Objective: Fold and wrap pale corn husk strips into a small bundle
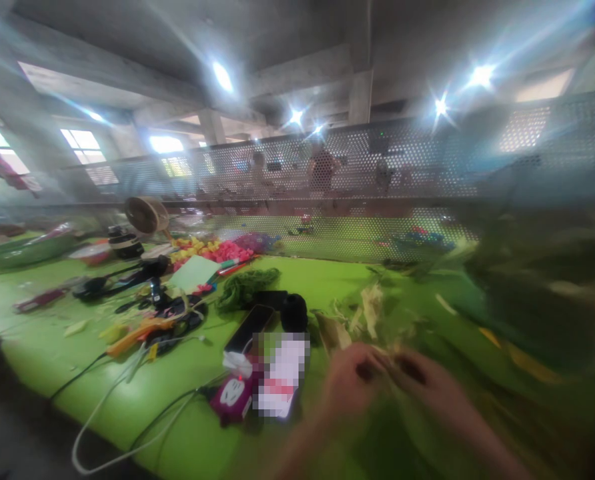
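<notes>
My left hand (352,380) and my right hand (422,377) meet above the green table (187,433) at the lower right. Fingers on both hands are curled and pressed together at the tips, around something thin and pale that motion blur makes hard to identify. Just beyond them lie pale, dry, leaf-like scraps (372,310). To the left of my left hand are a phone with a lit, pixelated screen (282,377), a black ball-shaped item (293,313) and a dark phone (249,329).
A purple power socket (233,397) with cables sits near the front edge. Further left are an orange glue gun (140,335), black tools, a small fan (147,215) and pink and yellow pieces (227,251). A perforated metal screen (337,167) stands behind; a dark green bag-like mass (542,287) is at right.
</notes>
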Action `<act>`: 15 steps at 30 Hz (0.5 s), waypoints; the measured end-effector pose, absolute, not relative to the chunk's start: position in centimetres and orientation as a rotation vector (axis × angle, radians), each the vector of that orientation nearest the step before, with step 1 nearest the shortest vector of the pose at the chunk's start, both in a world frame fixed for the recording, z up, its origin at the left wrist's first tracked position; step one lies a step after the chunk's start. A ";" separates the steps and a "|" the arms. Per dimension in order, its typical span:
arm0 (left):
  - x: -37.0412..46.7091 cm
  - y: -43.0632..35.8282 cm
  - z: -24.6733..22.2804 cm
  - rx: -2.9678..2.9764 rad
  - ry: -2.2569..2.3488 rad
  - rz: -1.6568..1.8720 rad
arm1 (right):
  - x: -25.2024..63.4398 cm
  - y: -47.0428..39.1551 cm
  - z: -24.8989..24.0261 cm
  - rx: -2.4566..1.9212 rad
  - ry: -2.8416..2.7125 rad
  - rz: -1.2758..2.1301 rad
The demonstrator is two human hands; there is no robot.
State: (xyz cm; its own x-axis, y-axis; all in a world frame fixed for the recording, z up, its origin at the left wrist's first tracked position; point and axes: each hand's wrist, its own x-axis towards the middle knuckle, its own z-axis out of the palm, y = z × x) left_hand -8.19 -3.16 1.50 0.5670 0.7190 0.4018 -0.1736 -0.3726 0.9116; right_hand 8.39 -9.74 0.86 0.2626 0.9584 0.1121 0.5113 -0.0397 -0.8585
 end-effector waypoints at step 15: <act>-7.8 -3.4 1.1 1.561 0.426 0.991 | 8.0 -9.8 1.3 -1.533 -1.359 0.863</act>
State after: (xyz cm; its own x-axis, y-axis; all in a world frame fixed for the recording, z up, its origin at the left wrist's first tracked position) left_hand -7.80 -3.41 1.08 0.5732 0.7387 0.3547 -0.2505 -0.2542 0.9342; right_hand 8.03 -9.78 1.26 0.1576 0.9859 0.0560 0.3687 -0.0062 -0.9295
